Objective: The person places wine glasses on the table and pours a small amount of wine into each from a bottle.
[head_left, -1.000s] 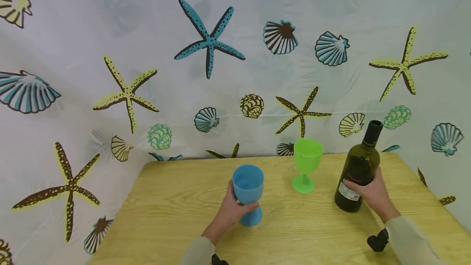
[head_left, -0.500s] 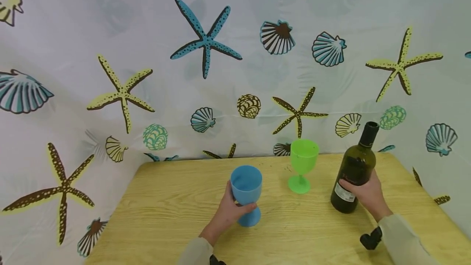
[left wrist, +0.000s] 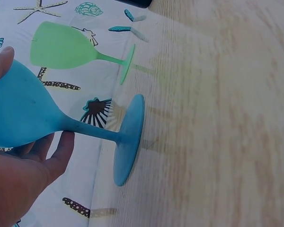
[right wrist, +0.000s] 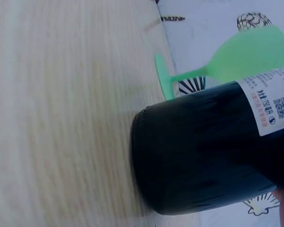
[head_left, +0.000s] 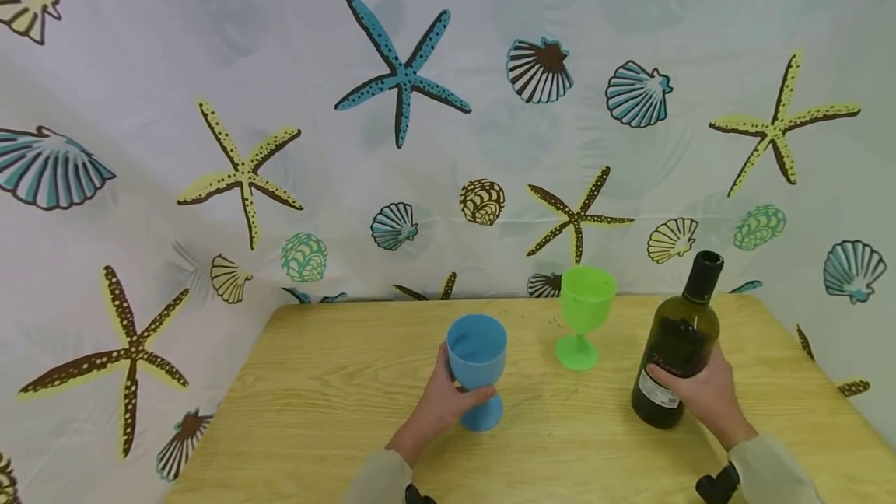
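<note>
In the head view the left hand grips the bowl of a blue goblet from its left side. The left wrist view shows the blue goblet with its round foot on the wood and the fingers around its bowl. My right hand is wrapped round the body of a dark bottle with a white label, held near upright at the table's right. Most of the right hand is out of the right wrist view, where the bottle fills the middle.
A green goblet stands between the blue goblet and the bottle, farther back. The wooden table meets a white curtain printed with starfish and shells along its back and sides.
The bottle and right hand have come slightly nearer the front of the table. The left hand keeps its grip on the blue goblet in about the same place. The head view has shifted slightly.
</note>
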A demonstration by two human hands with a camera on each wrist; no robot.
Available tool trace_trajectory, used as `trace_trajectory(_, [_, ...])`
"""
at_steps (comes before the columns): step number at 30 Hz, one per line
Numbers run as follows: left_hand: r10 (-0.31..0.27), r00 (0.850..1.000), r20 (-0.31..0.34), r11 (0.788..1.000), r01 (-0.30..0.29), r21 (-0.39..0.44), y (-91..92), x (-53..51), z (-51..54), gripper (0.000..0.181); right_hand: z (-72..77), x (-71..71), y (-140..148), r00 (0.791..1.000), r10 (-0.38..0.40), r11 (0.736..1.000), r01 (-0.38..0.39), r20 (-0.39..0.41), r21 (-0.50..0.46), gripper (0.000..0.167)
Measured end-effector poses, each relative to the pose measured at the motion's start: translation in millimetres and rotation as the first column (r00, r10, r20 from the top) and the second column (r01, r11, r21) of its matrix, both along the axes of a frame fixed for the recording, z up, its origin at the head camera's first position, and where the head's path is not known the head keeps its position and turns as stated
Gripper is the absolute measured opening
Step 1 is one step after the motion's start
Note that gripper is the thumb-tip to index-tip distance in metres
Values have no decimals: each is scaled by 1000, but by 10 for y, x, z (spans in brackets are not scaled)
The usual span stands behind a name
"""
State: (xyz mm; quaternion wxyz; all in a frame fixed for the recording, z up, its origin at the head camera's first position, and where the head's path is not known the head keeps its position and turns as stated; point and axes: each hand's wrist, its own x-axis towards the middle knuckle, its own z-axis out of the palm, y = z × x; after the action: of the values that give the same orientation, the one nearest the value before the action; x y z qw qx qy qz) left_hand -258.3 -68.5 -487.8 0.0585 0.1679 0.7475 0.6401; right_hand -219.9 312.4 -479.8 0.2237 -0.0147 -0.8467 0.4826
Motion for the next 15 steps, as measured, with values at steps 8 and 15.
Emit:
trace_trajectory(8, [-8, 1000, 3, 1000, 8, 6, 3, -1, -23, 95, 26, 167, -179, 992, 43, 997, -51, -116, -61, 72])
trace_trajectory(15, [1, 1000, 0, 1000, -1, -2, 11, -10, -35, 95, 109, 246, -345, 974, 107, 994, -111, -201, -7, 78])
